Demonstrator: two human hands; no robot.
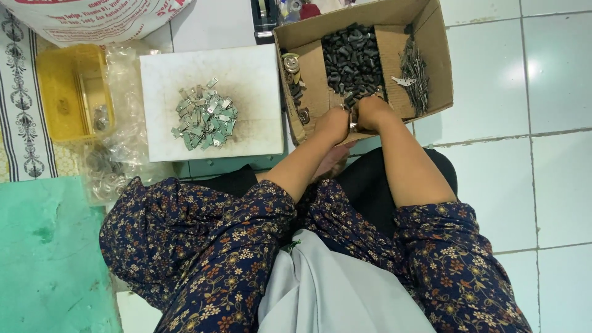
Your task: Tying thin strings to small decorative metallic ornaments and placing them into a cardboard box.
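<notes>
While you sit on the tiled floor point(555, 185), the cardboard box point(431, 37) ahead holds 3 lots: black rubber caps point(353, 57) in the middle, thin metal pins point(414, 73) at its right, small round parts at its left. Beside it, a white board point(246, 80) carries grey-green metal clips point(205, 120). Your left hand point(333, 123) and right hand point(371, 111) meet at the box's near edge, fingers curled, apparently pinching 1 small metal piece point(353, 122) between them.

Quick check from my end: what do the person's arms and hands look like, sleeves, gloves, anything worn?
Both hands, left hand and right hand, are bare: no gloves. The forearms are bare too. The sleeves end near the elbows, dark navy fabric with a small floral print. No watch or bracelet shows; rings are too small to tell.
</notes>
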